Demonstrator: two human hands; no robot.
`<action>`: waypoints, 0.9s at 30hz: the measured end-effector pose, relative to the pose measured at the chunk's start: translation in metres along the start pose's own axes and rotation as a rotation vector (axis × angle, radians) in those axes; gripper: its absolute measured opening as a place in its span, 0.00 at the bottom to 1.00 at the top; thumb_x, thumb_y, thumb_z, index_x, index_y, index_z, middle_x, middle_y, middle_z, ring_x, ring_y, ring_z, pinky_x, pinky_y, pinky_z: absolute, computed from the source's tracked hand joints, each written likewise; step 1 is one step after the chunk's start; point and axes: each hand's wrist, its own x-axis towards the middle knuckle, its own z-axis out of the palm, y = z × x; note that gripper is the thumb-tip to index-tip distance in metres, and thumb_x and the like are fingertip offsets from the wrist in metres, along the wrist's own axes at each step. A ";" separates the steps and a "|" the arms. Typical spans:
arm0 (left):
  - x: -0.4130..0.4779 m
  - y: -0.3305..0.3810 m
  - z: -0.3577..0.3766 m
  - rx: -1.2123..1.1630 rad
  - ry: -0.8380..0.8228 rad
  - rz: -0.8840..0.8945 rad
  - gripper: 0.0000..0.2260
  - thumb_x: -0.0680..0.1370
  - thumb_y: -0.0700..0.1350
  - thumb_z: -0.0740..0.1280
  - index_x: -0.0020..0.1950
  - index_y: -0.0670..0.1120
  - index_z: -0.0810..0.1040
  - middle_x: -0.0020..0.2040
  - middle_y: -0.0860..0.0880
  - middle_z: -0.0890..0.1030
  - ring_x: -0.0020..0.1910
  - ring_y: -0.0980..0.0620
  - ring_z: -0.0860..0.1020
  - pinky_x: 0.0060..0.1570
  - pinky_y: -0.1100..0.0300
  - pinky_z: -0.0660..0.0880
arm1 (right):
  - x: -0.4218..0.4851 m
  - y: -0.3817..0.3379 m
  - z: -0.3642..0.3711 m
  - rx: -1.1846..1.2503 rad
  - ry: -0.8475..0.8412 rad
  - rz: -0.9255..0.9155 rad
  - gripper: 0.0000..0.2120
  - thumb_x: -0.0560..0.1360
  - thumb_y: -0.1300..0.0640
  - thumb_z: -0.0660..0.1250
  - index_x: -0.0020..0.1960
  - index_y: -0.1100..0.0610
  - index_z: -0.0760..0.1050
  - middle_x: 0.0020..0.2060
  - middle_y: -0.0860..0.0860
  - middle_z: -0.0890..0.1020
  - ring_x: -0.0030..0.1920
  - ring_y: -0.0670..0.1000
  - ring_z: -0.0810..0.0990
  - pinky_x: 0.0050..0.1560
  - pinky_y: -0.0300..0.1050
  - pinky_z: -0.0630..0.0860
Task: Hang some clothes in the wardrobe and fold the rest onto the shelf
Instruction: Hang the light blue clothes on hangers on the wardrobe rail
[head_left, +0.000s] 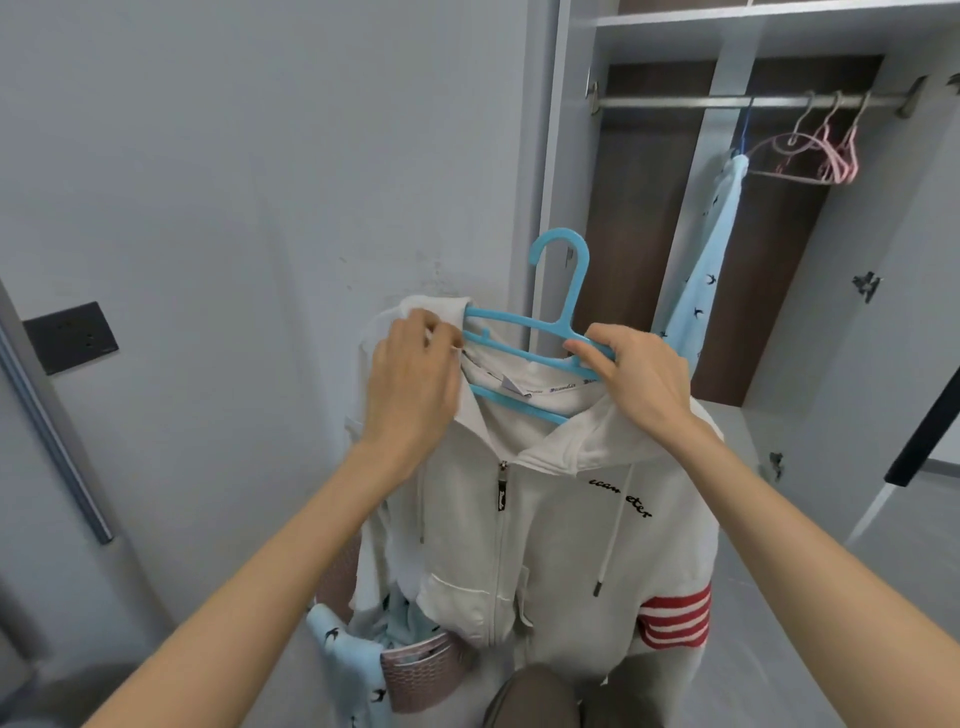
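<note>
The blue hanger (560, 291) shows only in part. Its left tip is buried under the hood of the white hoodie (545, 525) and its right tip is lost behind the right grip (641, 376). The hoodie's hem runs off the bottom edge of the frame, behind a dark knee, and a fold breaks up the black lettering on its chest.

The left grip (410, 374) is pinched on the hood fabric at the hanger's left end. The right grip has its fingers curled over the hanger's right arm, with the shoulder cloth bunched beneath. The hoodie hangs zipped at the centre of the frame, in front of the grey wall and just left of the open wardrobe.

At the lower left a pink basket (431, 673) is mostly covered by the hoodie. A pale blue bird-print cloth (343, 654) spills over its rim, and what lies deeper inside I cannot make out.

In the upper right a rail (701, 101) carries a pale blue bird-print garment (709, 244) and a cluster of pink hangers (826, 158), too tangled to count. A white shelf (727, 20) above is cut off by the top edge.
</note>
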 end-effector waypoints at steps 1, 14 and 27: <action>-0.003 0.009 0.005 -0.080 -0.041 0.048 0.06 0.77 0.41 0.65 0.51 0.42 0.78 0.51 0.43 0.75 0.50 0.42 0.73 0.48 0.49 0.71 | 0.002 -0.002 -0.002 0.017 -0.003 -0.005 0.16 0.77 0.39 0.59 0.41 0.50 0.75 0.36 0.46 0.78 0.37 0.49 0.75 0.32 0.44 0.69; -0.043 0.032 0.071 -0.227 -0.471 0.188 0.08 0.81 0.41 0.60 0.54 0.44 0.79 0.49 0.49 0.82 0.48 0.46 0.77 0.55 0.59 0.66 | 0.019 0.003 -0.016 0.164 -0.084 0.123 0.12 0.78 0.45 0.62 0.46 0.54 0.75 0.42 0.49 0.81 0.42 0.52 0.78 0.43 0.54 0.79; -0.033 0.016 0.092 -0.285 -0.647 0.071 0.14 0.80 0.35 0.57 0.61 0.44 0.78 0.57 0.44 0.81 0.59 0.43 0.74 0.69 0.65 0.55 | 0.020 0.006 -0.019 0.066 -0.053 0.158 0.10 0.79 0.49 0.62 0.48 0.55 0.74 0.46 0.51 0.79 0.43 0.54 0.79 0.48 0.58 0.79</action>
